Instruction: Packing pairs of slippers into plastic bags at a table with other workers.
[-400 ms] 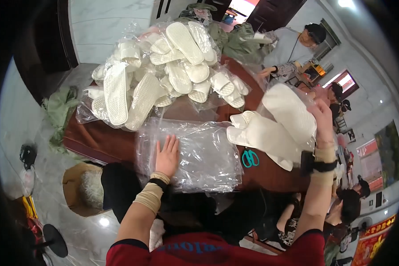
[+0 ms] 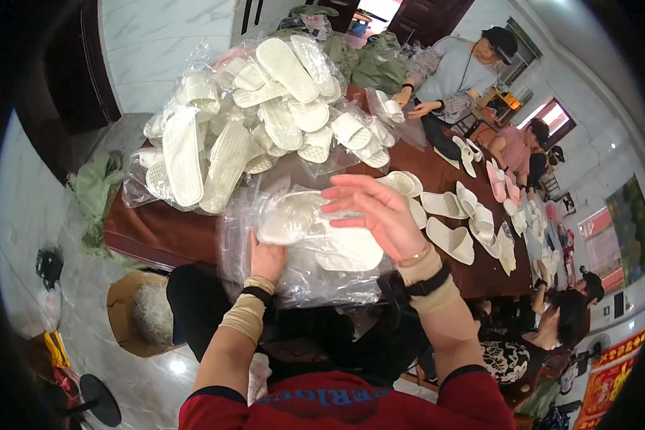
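A pair of white slippers (image 2: 347,247) lies on the stack of clear plastic bags (image 2: 315,287) in front of me. My left hand (image 2: 268,262) rests on the stack at the slippers' left end. Its outermost finger is stretched out flat, while the slipper hides most of the others. Above the slippers' right part hovers my right hand (image 2: 380,218), open, fingers spread and slightly blurred, with nothing in it.
Bagged white slippers (image 2: 229,136) are heaped beyond the bag stack. Loose slippers (image 2: 451,240) line the brown table (image 2: 172,233) on the right. A co-worker (image 2: 451,72) handles a bagged slipper across the table. A cardboard box (image 2: 125,315) stands on the floor at left.
My right hand has moved left from the table's right side and let go of the slippers, which now lie on the bags. Slipper now covers most of my left hand's fingers.
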`<state>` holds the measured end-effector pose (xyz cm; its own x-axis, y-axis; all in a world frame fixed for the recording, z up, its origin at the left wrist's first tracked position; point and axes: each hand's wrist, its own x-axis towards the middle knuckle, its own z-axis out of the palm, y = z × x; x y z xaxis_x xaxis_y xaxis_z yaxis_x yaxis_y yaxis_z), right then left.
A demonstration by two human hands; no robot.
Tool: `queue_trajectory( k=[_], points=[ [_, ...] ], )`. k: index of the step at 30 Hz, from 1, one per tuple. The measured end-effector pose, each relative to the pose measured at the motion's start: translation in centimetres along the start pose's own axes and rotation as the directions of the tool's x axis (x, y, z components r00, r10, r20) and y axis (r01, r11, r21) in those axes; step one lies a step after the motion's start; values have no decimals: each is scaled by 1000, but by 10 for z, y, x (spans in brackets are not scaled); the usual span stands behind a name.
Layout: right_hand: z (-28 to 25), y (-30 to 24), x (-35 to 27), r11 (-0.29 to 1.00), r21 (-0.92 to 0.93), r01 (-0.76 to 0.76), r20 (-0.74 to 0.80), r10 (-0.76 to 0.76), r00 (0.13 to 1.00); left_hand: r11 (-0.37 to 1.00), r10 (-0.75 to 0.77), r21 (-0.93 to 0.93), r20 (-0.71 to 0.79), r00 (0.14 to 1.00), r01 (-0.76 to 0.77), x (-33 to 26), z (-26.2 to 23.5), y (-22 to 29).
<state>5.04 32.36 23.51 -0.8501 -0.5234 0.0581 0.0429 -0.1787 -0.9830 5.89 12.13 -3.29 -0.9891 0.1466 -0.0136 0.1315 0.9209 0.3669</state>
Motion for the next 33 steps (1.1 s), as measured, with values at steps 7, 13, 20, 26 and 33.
queue_trajectory(
  k=[7, 13, 20, 26, 33],
  points=[
    [-78, 24, -5, 773, 433, 463, -297, -363, 883, 995, 94, 13, -370, 924, -96, -4, 13, -6],
    [40, 59, 20, 790, 521, 321, -147, -288, 946, -135, 14, 947, -292, 956, 291, -4, 13, 21],
    [-31, 115, 55, 995, -83, 46, -343, -72, 936, -958, 70, 236, -359, 931, 163, -2, 8, 46],
    [-102, 207, 55, 847, -479, -229, -472, -29, 881, -964, 181, 140, -280, 943, 227, 10, 8, 69],
    [-60, 240, 77, 833, -502, -231, -410, 6, 912, -970, 241, -40, -122, 963, 238, 14, 1, 63]
  ],
)
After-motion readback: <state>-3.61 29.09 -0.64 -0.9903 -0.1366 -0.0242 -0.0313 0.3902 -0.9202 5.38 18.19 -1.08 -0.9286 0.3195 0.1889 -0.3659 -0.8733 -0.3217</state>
